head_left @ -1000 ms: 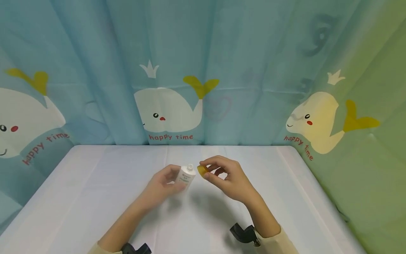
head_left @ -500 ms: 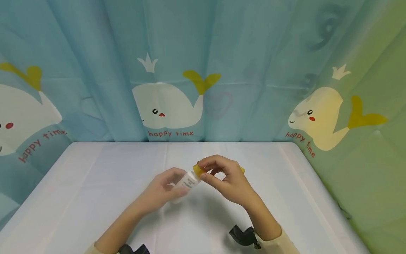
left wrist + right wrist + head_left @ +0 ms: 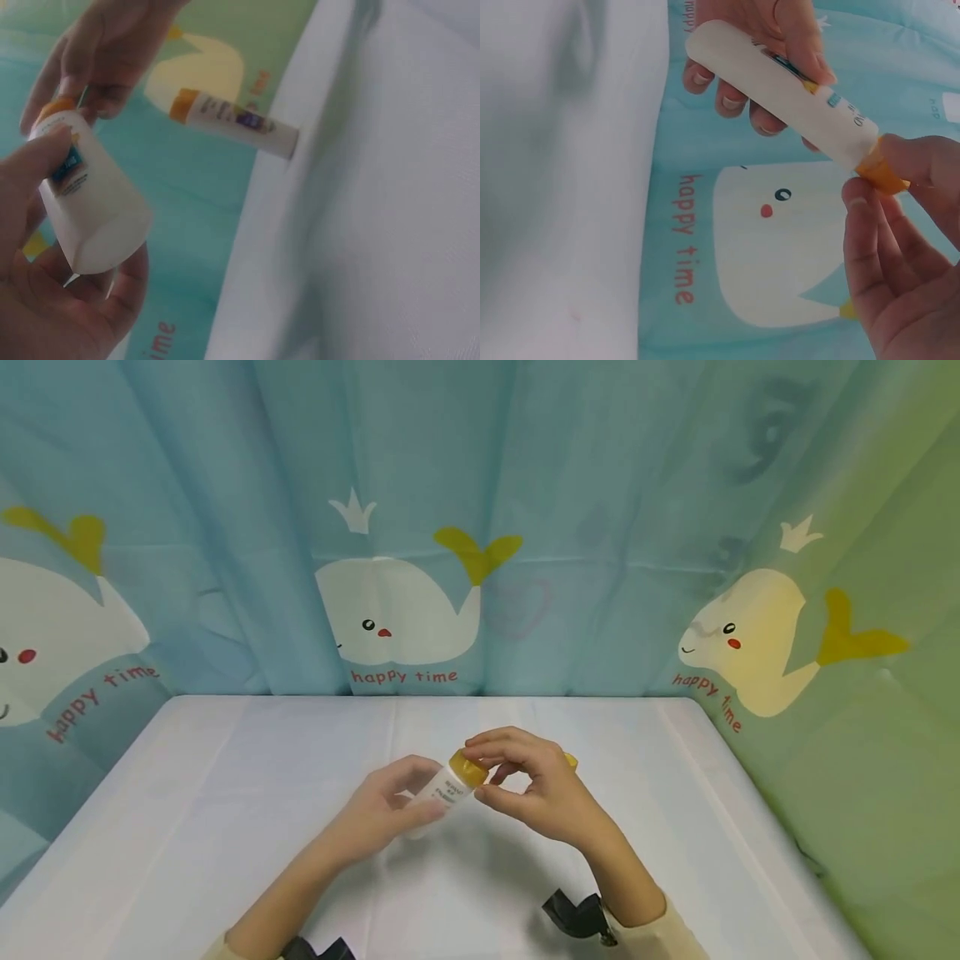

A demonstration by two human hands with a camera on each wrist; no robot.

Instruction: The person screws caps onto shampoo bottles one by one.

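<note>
My left hand grips a white bottle with printed lettering, which it holds tilted above the table. On the bottle's top end sits a yellow cap. Thumb and fingers of my right hand pinch that cap, as the right wrist view shows on the cap. The left wrist view looks at the base of the held bottle, with the left thumb across its label. The neck is hidden under the cap.
A second white bottle with an orange-yellow cap stands on the white table. In the head view my right hand covers it except a bit of its yellow cap. A whale-printed curtain hangs behind and beside the table.
A second ago the bottle's neck was bare and the cap was apart from it in my right hand. The bottle has tilted right, and the cap now sits over the neck.
</note>
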